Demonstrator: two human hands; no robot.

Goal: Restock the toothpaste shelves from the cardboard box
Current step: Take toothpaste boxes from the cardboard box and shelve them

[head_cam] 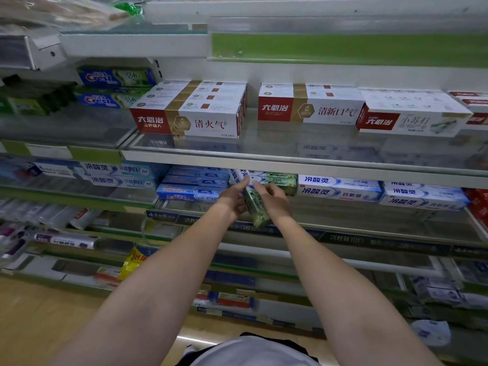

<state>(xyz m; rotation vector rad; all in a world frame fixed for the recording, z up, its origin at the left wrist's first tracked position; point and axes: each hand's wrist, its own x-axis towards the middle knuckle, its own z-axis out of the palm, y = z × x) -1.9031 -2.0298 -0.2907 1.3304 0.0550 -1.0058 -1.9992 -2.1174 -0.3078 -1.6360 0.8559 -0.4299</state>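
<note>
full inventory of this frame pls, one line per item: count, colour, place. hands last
green toothpaste box: one, green and white, held tilted between both hands at the second shelf
green boxes on shelf: small stack, count unclear, green and white, second shelf behind the hands
red-and-gold boxes: a stack left and a stack right, white, red, gold, upper shelf centre
Crest boxes: two showing, blue and green, upper shelf left
white-blue boxes: several stacks, second shelf right
blue boxes: one stack, second shelf, left of the hands
yellow pack: one, lower shelf left
floor: tan wood look, bottom left
left hand: fingers straight against the held box
right hand: curled round the held box
</note>
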